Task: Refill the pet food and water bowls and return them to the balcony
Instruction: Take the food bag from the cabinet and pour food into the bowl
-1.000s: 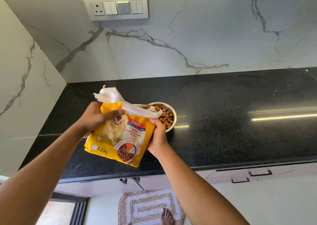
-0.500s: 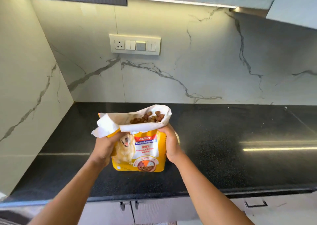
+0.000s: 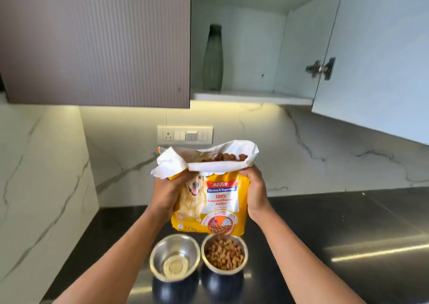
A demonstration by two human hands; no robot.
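I hold a yellow dog food bag (image 3: 213, 201) upright in the air above the black counter (image 3: 336, 229). Its torn white top is open and brown kibble shows inside. My left hand (image 3: 168, 195) grips the bag's left side under the folded flap. My right hand (image 3: 254, 193) grips its right side. Below the bag stand two steel bowls side by side. The left bowl (image 3: 174, 257) is shiny inside with no kibble. The right bowl (image 3: 224, 253) is full of brown kibble.
An upper cabinet is open, its door (image 3: 376, 55) swung out at the right. A dark bottle (image 3: 213, 57) stands on its shelf (image 3: 250, 96). A closed ribbed cabinet (image 3: 95, 41) hangs at the left. A switch panel (image 3: 185, 134) sits on the marble wall.
The bag went from tipped over the bowl to upright, then rose off the counter. My view tilted up, and the open cabinet and both bowls came into sight.
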